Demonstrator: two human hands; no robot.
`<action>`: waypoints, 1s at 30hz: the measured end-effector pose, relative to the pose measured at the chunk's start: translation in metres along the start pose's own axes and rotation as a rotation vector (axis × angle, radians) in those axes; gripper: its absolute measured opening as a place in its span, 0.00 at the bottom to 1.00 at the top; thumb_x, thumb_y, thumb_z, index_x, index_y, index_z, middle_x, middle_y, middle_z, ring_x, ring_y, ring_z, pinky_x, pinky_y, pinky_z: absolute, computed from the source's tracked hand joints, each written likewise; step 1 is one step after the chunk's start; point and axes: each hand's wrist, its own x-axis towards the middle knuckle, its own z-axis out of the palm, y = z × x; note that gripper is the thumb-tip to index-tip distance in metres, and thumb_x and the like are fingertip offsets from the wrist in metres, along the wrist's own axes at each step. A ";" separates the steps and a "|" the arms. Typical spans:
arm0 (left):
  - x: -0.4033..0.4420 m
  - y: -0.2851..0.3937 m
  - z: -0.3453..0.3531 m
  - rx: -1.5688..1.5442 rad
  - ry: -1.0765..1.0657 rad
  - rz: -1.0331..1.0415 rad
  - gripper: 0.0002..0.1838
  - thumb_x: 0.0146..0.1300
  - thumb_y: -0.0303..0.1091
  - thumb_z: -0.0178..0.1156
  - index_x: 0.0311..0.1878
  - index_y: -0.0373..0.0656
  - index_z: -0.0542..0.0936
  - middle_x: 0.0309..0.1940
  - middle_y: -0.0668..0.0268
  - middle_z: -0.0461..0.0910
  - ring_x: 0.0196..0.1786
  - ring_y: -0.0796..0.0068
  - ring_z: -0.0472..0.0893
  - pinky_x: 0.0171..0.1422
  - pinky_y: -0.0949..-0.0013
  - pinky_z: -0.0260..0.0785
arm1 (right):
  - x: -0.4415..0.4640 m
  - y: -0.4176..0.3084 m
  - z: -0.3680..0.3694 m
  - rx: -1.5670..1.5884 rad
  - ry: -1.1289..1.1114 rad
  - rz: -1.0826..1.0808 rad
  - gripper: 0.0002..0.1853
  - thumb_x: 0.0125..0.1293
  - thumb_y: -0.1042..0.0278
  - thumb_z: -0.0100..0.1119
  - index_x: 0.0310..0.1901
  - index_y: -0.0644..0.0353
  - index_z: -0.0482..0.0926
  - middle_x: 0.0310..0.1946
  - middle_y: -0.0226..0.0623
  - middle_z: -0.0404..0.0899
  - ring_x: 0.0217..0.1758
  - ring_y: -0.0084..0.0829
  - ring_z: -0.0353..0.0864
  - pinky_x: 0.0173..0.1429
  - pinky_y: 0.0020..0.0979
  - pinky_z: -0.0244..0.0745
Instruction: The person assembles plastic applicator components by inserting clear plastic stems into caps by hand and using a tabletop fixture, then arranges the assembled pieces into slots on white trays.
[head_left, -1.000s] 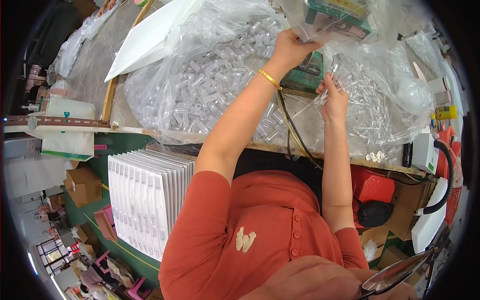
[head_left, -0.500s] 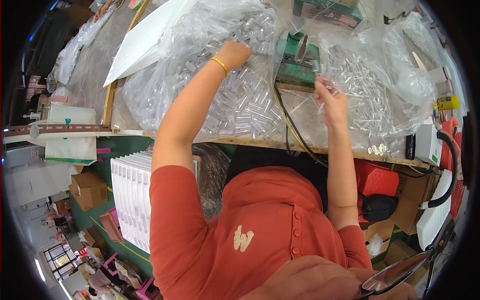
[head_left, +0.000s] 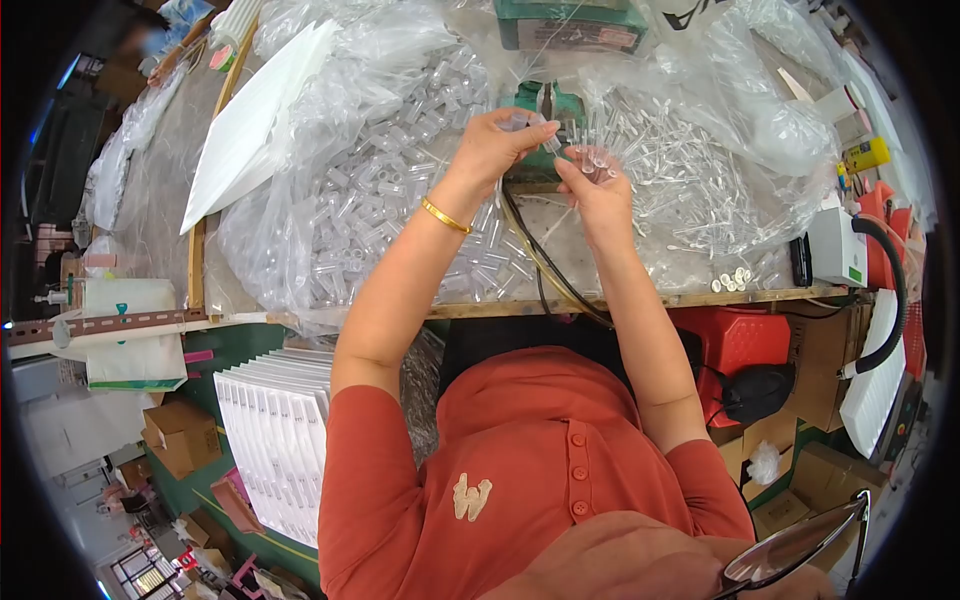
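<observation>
My left hand (head_left: pixel 492 150), with a gold bracelet at its wrist, pinches clear plastic tubes (head_left: pixel 516 121) in front of the green machine (head_left: pixel 572 105). Just to its right, my right hand (head_left: pixel 598 190) is closed around several thin clear plastic pieces (head_left: pixel 596 163). The fingertips of both hands are close together. A heap of clear short tubes (head_left: pixel 370 205) lies in an open plastic bag at the left. Slim clear pieces (head_left: pixel 690 175) are piled in another bag at the right.
A white foam sheet (head_left: pixel 250 125) leans at the left. Below the table stands a stack of white trays (head_left: pixel 270 430). White round parts (head_left: pixel 732 280) and a black object (head_left: pixel 801 260) sit near the front right edge. Cables (head_left: pixel 540 262) hang over the edge. Someone's arm (head_left: pixel 180 50) shows far left.
My left hand went from the green machine down into the tube heap, then right to meet my right hand, now holding tubes. The camera view has shifted slightly.
</observation>
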 end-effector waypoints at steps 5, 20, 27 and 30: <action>0.026 0.022 0.004 0.045 0.124 0.230 0.13 0.44 0.33 0.69 0.30 0.36 0.78 0.21 0.70 0.74 0.21 0.82 0.68 0.24 0.78 0.57 | 0.029 -0.013 0.032 0.200 0.045 -0.097 0.15 0.52 0.73 0.64 0.40 0.67 0.73 0.25 0.32 0.76 0.22 0.20 0.73 0.22 0.18 0.64; 0.040 0.014 0.008 0.186 0.156 0.572 0.15 0.43 0.28 0.69 0.35 0.34 0.80 0.29 0.66 0.81 0.32 0.82 0.76 0.38 0.75 0.70 | 0.043 0.012 -0.011 0.107 0.120 -0.018 0.13 0.57 0.60 0.60 0.35 0.62 0.75 0.25 0.31 0.74 0.24 0.21 0.73 0.24 0.21 0.67; 0.031 0.027 0.013 0.009 0.103 0.621 0.15 0.45 0.29 0.66 0.38 0.36 0.79 0.30 0.66 0.80 0.33 0.82 0.76 0.38 0.77 0.69 | 0.021 0.006 -0.010 0.125 -0.010 -0.082 0.11 0.56 0.67 0.62 0.36 0.64 0.76 0.22 0.30 0.74 0.21 0.20 0.71 0.22 0.19 0.63; 0.019 0.035 -0.033 0.865 0.153 0.522 0.14 0.46 0.31 0.62 0.38 0.40 0.79 0.28 0.61 0.79 0.31 0.72 0.78 0.38 0.72 0.70 | 0.006 -0.006 -0.021 -0.051 -0.082 -0.061 0.10 0.55 0.68 0.62 0.35 0.64 0.76 0.21 0.29 0.74 0.20 0.18 0.70 0.22 0.18 0.62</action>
